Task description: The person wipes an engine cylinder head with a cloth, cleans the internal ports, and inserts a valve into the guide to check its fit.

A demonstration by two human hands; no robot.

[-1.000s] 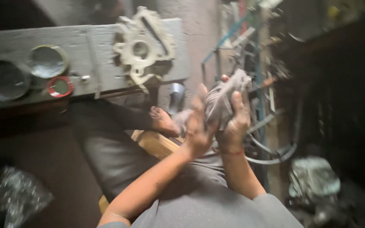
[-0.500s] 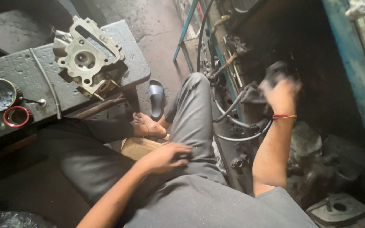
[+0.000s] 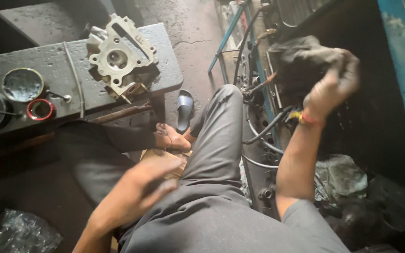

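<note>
Right hand: the right hand is raised at the far right, fingers clenched around a dark, greasy rag; a red and yellow thread band circles the wrist.
Rag: it bunches out of the fist toward the far left, held up in front of a dark recess, above black hoses and a blue metal frame.
Left hand: the left hand is blurred, low over the left thigh; fingers look loosely curled, holding nothing that shows, though the blur leaves it uncertain.
Legs: grey trousers cover the bent right knee; a bare foot rests on a wooden block, near a grey sandal on the concrete floor.
Bench: a grey slab bench at the far left carries an aluminium cylinder head, a thin rod, a round tin and a red ring.
Near left: crumpled clear plastic lies in shadow.
Near right: another crumpled plastic sheet lies just right of the forearm.
</note>
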